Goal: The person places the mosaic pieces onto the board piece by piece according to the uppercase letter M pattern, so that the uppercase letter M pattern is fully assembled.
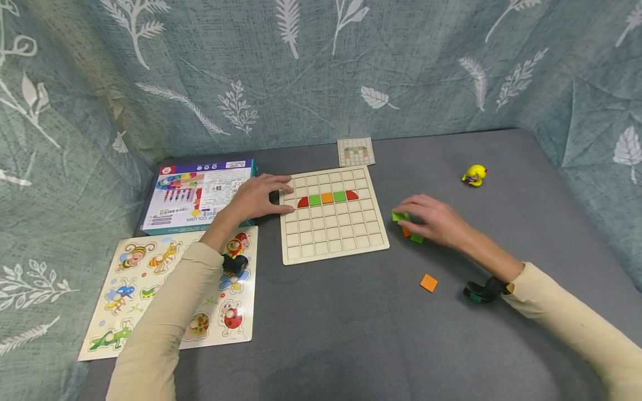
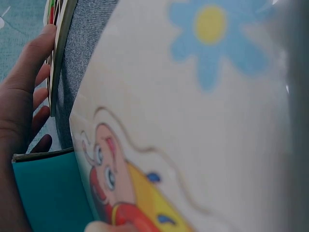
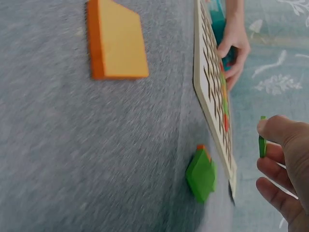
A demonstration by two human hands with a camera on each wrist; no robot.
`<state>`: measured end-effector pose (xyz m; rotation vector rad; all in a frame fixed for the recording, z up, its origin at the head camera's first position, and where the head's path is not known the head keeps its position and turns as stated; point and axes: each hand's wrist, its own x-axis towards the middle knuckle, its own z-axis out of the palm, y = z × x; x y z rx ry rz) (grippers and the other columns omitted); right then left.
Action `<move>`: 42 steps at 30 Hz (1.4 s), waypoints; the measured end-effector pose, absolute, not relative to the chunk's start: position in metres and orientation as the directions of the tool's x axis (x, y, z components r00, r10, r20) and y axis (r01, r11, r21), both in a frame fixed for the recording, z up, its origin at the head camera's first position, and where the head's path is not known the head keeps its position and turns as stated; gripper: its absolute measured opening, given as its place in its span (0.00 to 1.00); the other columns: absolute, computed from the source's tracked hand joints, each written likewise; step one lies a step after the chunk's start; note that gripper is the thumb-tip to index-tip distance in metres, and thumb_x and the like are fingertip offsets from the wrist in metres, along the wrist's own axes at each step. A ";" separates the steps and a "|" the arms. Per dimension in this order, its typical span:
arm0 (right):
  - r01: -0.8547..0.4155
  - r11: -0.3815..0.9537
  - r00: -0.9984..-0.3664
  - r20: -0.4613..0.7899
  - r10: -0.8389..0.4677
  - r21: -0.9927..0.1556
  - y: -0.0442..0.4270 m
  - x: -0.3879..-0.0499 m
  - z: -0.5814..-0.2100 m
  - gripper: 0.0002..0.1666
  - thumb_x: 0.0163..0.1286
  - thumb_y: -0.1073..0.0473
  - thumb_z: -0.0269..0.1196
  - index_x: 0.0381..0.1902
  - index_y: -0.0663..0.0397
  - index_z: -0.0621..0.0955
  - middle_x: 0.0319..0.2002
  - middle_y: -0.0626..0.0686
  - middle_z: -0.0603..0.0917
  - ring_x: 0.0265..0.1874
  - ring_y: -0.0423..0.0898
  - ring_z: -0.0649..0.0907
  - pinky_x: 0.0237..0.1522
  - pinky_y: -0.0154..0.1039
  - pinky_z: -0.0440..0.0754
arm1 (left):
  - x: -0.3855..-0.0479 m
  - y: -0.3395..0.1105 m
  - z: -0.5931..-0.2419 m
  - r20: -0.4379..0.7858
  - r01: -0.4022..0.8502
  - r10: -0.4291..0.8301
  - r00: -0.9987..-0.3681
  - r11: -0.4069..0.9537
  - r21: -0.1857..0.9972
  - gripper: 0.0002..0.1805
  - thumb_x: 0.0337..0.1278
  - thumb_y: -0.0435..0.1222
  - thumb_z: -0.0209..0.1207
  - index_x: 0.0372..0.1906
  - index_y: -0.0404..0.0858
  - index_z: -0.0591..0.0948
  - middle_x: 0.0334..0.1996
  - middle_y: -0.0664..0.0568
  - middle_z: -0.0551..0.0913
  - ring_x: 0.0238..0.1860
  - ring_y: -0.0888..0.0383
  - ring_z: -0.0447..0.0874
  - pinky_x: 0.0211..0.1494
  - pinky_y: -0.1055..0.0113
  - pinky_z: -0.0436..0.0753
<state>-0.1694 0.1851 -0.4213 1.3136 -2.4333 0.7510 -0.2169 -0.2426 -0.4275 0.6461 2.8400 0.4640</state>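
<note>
My left hand (image 1: pixel 263 196) rests its spread thumb and fingertips on the left edge of a wooden grid board (image 1: pixel 328 253). One row of the board holds a red quarter-round piece (image 1: pixel 302 202), a green square, an orange square (image 1: pixel 327 198), a green square and another red quarter-round. To the right of the board, my right hand (image 1: pixel 431 219) pinches a green square tile (image 3: pixel 262 137) between thumb and fingers, raised off the table. Below it lie another green tile (image 3: pixel 201 175) and an orange tile (image 1: pixel 406 231), partly hidden. A separate orange square tile (image 1: pixel 428 283) lies nearer me.
Behind the board lies a small pattern card (image 1: pixel 356 152). An insect puzzle board (image 1: pixel 145 328) and a printed box (image 1: pixel 200 195) lie at the left, under and beside my left arm. A small yellow toy (image 1: pixel 474 175) stands at the back right.
</note>
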 end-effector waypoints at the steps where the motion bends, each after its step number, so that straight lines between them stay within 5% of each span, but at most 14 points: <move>1: -0.839 0.449 -0.544 0.468 -0.696 -0.308 0.182 -0.170 -0.421 0.20 0.51 0.65 0.74 0.45 0.54 0.86 0.42 0.51 0.86 0.41 0.46 0.82 0.38 0.44 0.82 | -0.217 -0.243 -0.428 -0.117 0.388 0.448 -0.886 0.856 0.343 0.31 0.51 0.58 0.65 0.60 0.51 0.80 0.73 0.56 0.66 0.72 0.48 0.62 0.72 0.42 0.62; 36: -0.935 0.257 -0.330 0.332 -0.884 -0.244 0.041 -0.201 -0.434 0.08 0.64 0.60 0.67 0.41 0.54 0.85 0.40 0.51 0.85 0.42 0.46 0.84 0.47 0.38 0.82 | -0.215 -0.244 -0.429 -0.099 0.396 0.449 -0.888 0.855 0.334 0.30 0.51 0.59 0.65 0.60 0.52 0.80 0.72 0.56 0.67 0.72 0.48 0.63 0.70 0.43 0.64; 42: -0.924 0.293 -0.354 0.261 -0.898 -0.245 0.020 -0.205 -0.432 0.09 0.66 0.58 0.65 0.43 0.53 0.85 0.42 0.50 0.85 0.43 0.46 0.83 0.49 0.38 0.81 | -0.217 -0.243 -0.429 -0.098 0.404 0.458 -0.884 0.852 0.333 0.31 0.51 0.60 0.64 0.60 0.52 0.80 0.72 0.56 0.66 0.71 0.49 0.64 0.69 0.43 0.66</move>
